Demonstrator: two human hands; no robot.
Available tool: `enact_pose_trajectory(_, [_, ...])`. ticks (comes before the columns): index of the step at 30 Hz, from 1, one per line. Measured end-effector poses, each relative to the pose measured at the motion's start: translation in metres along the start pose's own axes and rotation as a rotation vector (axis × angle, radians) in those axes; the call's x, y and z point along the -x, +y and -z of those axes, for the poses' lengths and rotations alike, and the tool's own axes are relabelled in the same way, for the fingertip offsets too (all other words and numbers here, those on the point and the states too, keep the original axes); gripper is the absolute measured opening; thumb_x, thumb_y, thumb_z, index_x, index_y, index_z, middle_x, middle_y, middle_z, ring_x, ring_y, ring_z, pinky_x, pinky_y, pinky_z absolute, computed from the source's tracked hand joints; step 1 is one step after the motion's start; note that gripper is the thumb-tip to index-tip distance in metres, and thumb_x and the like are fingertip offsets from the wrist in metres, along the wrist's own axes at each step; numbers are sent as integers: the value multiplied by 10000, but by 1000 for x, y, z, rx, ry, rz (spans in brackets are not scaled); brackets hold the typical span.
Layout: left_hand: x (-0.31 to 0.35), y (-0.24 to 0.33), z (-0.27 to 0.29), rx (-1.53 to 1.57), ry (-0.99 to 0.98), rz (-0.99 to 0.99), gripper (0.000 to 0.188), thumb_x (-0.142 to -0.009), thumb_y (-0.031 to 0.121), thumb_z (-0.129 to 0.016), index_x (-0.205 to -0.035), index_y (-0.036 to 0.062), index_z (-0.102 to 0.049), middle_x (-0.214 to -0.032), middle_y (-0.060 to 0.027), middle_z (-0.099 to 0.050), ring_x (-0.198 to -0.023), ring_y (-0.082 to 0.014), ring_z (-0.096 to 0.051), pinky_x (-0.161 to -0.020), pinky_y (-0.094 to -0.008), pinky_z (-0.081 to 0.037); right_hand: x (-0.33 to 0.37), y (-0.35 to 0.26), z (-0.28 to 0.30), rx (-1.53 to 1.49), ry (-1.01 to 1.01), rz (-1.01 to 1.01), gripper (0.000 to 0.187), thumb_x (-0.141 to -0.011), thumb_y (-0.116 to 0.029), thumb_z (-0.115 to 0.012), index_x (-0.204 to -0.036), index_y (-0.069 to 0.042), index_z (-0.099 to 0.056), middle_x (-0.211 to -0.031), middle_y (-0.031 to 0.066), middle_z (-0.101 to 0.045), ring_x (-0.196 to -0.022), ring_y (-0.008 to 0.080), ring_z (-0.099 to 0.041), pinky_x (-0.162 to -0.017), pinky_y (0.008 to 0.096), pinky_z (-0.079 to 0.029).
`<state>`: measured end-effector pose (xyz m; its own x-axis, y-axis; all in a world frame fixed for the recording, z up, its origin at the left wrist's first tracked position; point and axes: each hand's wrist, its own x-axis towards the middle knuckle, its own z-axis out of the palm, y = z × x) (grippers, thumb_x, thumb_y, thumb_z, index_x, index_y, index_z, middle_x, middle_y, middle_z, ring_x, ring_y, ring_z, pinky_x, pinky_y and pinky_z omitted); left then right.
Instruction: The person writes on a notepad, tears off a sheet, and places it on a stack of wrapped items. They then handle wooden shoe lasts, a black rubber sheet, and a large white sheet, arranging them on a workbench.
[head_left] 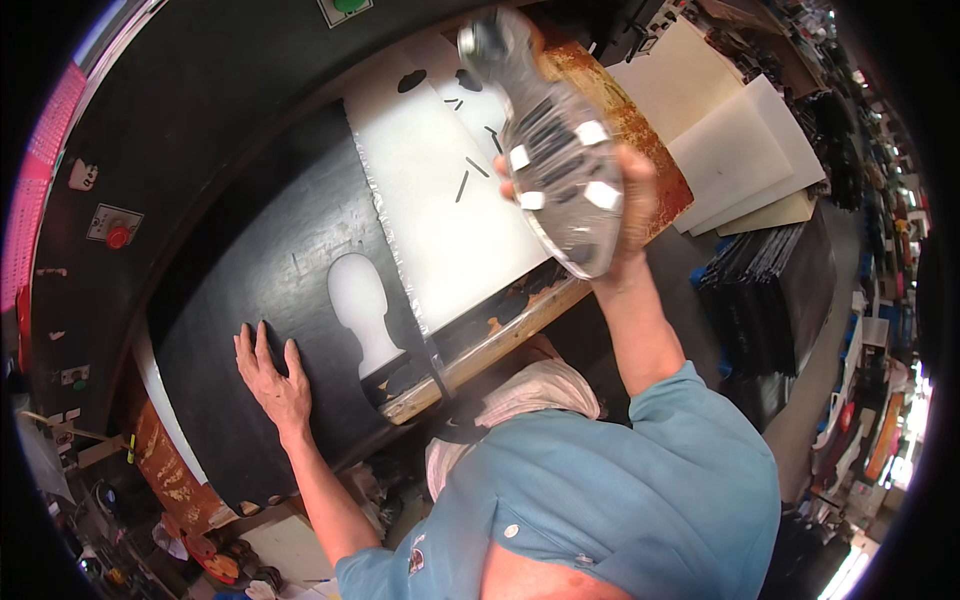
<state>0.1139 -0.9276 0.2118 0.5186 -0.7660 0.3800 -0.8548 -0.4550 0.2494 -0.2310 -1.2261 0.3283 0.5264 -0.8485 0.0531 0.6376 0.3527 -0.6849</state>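
My right hand (635, 205) grips a sole-shaped metal cutting die (565, 165) by its edges, raised over the right part of the table. The die is smeared by motion, and white square spots show on it. On the left, my left hand (277, 385) lies flat with fingers spread on a black sheet (240, 250). Right of that hand, a sole-shaped cutout (358, 295) in the sheet shows white beneath it. The cutout reaches the sheet's near edge. A white cutting board (450, 250) lies beside the sheet, below and left of the die.
Thin black scraps (477, 167) lie on the white board. A dark machine beam with a red button (118, 236) spans the far and left side. Pale sheets (740, 160) are stacked at the right, above a bundle of black sheets (755, 300). The worn table edge (500, 345) runs before me.
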Motion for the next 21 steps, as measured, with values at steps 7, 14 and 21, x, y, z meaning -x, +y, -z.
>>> enact_pose_trajectory(7, [-2,6,3,21,-5,20,506,-986,180,-730,-1465,70,-612,-1589,-185,-510,-1511,-415,-421,-1235,-531,-349,-30,-14,-7,-761,-528,-54,1176,-784,-642,-855,-1622,14,-356,-1621,368,-314,-1437,520,-447,-1110,635,-489])
enact_pose_trajectory(14, [-1,5,4,48,-17,21,495,-987,183,-733,-1455,71,-619,-1583,-180,-519,-1509,-412,-425,-1233,-533,-350,0,65,5,-744,287,-467,777,-985,-559,-644,-1587,-105,-457,-1594,299,-403,-1461,504,-374,-1049,600,-505])
enact_pose_trajectory(21, [-3,5,2,63,9,34,472,-986,174,-735,-1435,69,-635,-1574,-171,-532,-1509,-402,-430,-1233,-521,-353,1,76,-13,776,-68,-137,1135,-812,-411,-850,-1659,45,-249,-1428,270,-546,-1142,303,-679,-1036,432,-574])
